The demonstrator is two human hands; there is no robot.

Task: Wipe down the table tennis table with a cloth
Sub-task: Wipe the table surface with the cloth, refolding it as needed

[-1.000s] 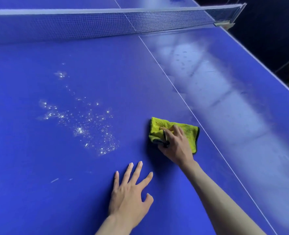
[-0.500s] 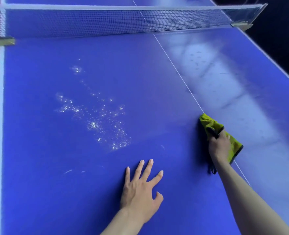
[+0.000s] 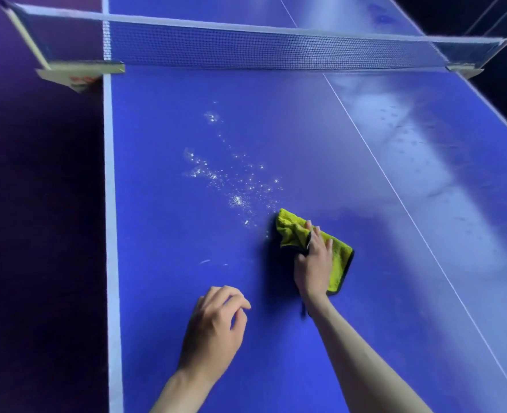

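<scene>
A blue table tennis table (image 3: pixel 172 263) fills the view. My right hand (image 3: pixel 313 266) presses a yellow-green cloth (image 3: pixel 340 257) with a dark trim onto the left half and pinches a bunched fold of it. The cloth's far corner touches the near end of a patch of shiny droplets (image 3: pixel 231 180). My left hand (image 3: pixel 213 332) is near the front, left of my right forearm, its fingers loosely curled and holding nothing.
The net (image 3: pixel 246 49) spans the table at the back, clamped at the left (image 3: pixel 79 73) and right (image 3: pixel 463 70) edges. A white centre line (image 3: pixel 395 189) runs right of the cloth; beyond it the surface (image 3: pixel 440 159) looks hazy and streaked. The white left edge (image 3: pixel 109 204) borders dark floor.
My right hand has swept the cloth left, from the centre line to the edge of the droplets. My left hand's fingers, spread flat before, have curled in.
</scene>
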